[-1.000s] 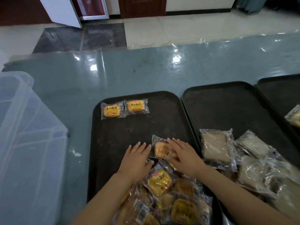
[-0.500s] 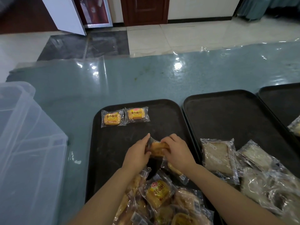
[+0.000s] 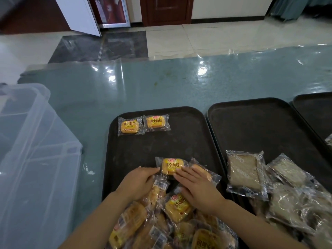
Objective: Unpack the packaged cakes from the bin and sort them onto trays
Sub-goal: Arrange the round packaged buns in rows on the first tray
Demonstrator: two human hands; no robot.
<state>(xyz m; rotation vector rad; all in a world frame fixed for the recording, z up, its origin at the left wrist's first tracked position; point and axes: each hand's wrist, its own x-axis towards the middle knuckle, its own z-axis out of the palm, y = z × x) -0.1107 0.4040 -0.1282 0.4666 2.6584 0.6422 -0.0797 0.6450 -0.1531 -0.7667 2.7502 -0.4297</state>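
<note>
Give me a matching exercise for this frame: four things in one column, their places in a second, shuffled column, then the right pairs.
Things:
1. clear plastic bin
2. two yellow cake packs
3. pale sandwich-style packs
4. yellow pack at the fingertips of both hands

Places:
A. far end of the left tray
B. near side of the middle tray
C. on the table, left of the trays
D. middle of the left tray

Pairs: 1-C, 2-A, 3-B, 4-D

The third tray (image 3: 316, 112) is running off the right edge; the bin (image 3: 36, 159) is getting cut off at left; lower cake packets (image 3: 161, 236) are blurring together.
</note>
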